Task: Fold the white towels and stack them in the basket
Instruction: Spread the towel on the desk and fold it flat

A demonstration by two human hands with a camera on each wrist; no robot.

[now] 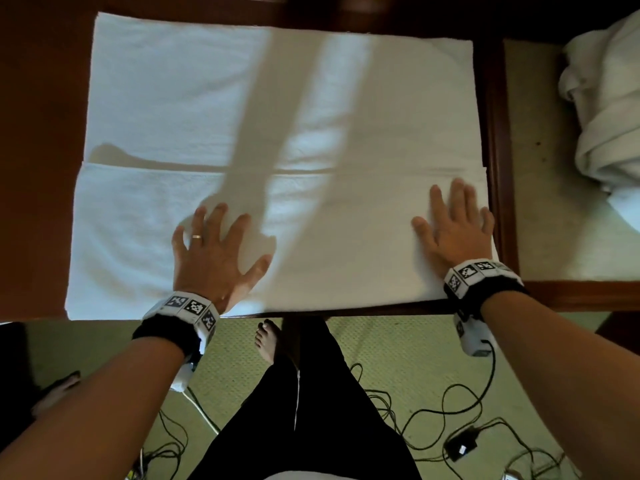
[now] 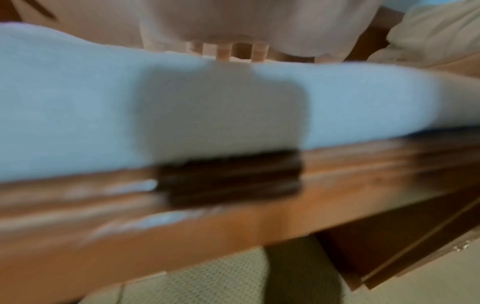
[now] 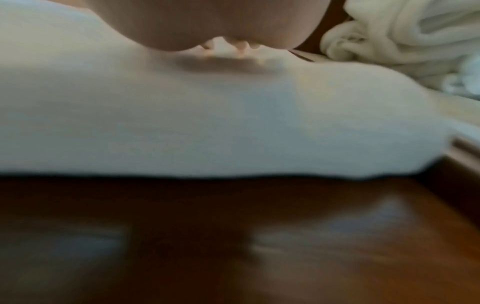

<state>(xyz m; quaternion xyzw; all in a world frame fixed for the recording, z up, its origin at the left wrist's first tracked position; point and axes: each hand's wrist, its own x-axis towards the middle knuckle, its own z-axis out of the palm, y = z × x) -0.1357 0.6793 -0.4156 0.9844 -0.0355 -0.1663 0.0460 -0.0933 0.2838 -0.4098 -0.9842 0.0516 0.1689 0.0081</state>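
Two flat hands press a partly folded white towel on a wooden counter.

Head view: the towel (image 1: 277,133) lies spread on the counter (image 1: 41,133), its near part folded over as a second layer. The left hand (image 1: 214,251) and right hand (image 1: 453,230) lie on that layer, grip open, fingers straight and spread, holding nothing. A pile of loose white towels (image 1: 609,109) sits to the right, apart. Left wrist view: blurred; the towel (image 2: 78,102) overhangs the counter edge (image 2: 363,174). Right wrist view: blurred; the palm (image 3: 207,20) rests on the towel (image 3: 233,123), the pile (image 3: 415,30) beyond.
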